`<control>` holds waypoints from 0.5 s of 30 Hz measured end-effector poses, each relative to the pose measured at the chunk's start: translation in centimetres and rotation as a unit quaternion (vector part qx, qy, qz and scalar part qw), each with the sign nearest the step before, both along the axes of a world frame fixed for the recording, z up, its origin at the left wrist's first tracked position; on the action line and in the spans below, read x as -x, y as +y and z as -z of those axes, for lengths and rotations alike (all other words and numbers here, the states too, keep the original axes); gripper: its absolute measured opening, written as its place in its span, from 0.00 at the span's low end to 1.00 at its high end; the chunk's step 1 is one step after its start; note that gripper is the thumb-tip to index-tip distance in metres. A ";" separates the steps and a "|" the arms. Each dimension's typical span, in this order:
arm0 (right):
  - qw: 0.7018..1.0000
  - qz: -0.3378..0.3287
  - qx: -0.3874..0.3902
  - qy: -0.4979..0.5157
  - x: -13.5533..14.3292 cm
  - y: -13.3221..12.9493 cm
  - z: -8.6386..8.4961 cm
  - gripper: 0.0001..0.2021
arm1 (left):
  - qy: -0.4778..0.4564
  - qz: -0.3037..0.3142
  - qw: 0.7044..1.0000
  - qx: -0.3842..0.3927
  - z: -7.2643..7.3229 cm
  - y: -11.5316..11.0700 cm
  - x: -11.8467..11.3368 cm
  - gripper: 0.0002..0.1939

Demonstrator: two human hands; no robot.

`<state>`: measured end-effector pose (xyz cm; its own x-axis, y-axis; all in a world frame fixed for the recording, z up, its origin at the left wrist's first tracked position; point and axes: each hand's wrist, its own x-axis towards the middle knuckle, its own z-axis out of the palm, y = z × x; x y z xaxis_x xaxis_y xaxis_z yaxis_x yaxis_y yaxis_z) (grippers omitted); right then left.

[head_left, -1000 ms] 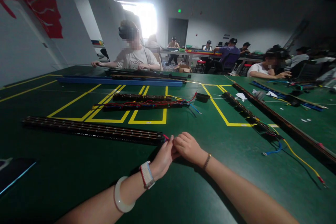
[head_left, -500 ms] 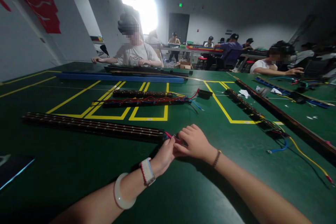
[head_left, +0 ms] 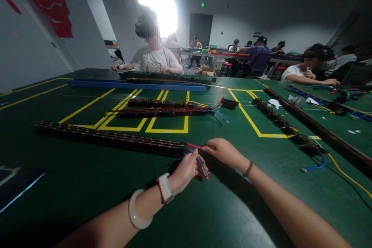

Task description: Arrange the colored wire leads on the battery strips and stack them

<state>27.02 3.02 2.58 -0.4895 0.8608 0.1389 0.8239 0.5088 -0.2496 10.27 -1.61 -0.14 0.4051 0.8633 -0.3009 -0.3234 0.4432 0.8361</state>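
Observation:
A long dark bar with copper-coloured strips lies across the green table, wires coming out of its right end. My left hand is closed around a blue wire, whose metal ring terminal sticks out past the fingers. To its right and slightly above, my right hand pinches a red wire, which is stretched from the end of the bar. The red wire's tip is hidden in my right fingers.
Beyond lies a dark strip with red and blue wires. A blue rail crosses the far side. More wired strips lie at right, and a dark flat device at left. One person sits opposite, another at right.
My hands were together at the bar's end. My right hand has moved apart to the right with the red wire, and the blue wire now shows in my left hand.

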 end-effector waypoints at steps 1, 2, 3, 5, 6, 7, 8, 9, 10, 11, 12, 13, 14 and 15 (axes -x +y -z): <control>1.000 0.019 -0.005 0.007 -0.1 0.3 0.3 0.18 | 0.003 0.004 1.000 -0.002 -0.1 -0.1 0.1 0.17; 0.999 0.034 -0.019 0.007 -0.1 0.6 0.6 0.18 | 0.006 0.008 1.000 -0.004 -0.2 -0.1 0.1 0.17; 0.998 0.043 -0.038 0.003 -0.2 0.9 0.8 0.18 | 0.009 0.011 1.000 -0.006 -0.3 -0.2 0.2 0.16; 0.996 0.046 -0.080 -0.013 -0.2 1.6 1.3 0.17 | 0.017 0.016 1.000 -0.007 -0.4 -0.2 0.2 0.17; 0.994 0.044 -0.095 -0.019 -0.2 1.9 1.5 0.16 | 0.021 0.019 1.000 -0.006 -0.4 -0.1 0.2 0.18; 0.993 0.043 -0.104 -0.023 -0.2 2.3 1.8 0.17 | 0.026 0.022 0.999 -0.006 -0.4 -0.1 0.2 0.18; 0.993 0.042 -0.111 -0.025 -0.2 2.5 2.0 0.17 | 0.030 0.024 0.999 -0.006 -0.3 -0.1 0.2 0.18; 0.992 0.043 -0.117 -0.026 -0.2 2.7 2.3 0.17 | 0.032 0.024 0.999 -0.006 -0.3 0.0 0.1 0.18; 0.991 0.042 -0.121 -0.027 -0.2 2.8 2.5 0.17 | 0.031 0.023 0.999 -0.005 -0.2 0.0 0.1 0.18; 0.991 0.039 -0.125 -0.025 -0.3 2.8 2.8 0.17 | 0.026 0.021 0.999 -0.003 -0.2 0.0 0.1 0.17; 0.991 0.036 -0.128 -0.021 -0.3 2.7 3.0 0.16 | 0.019 0.019 1.000 0.002 -0.2 0.0 0.1 0.17; 0.991 0.031 -0.132 -0.013 -0.3 2.5 3.1 0.16 | 0.007 0.018 1.000 0.010 -0.3 0.0 0.1 0.16; 0.990 0.026 -0.135 -0.001 -0.3 2.2 3.2 0.15 | -0.008 0.017 1.000 0.018 -0.4 -0.1 0.0 0.15; 0.990 0.022 -0.139 0.014 -0.4 1.9 3.2 0.14 | -0.023 0.015 0.999 0.026 -0.6 -0.2 0.1 0.13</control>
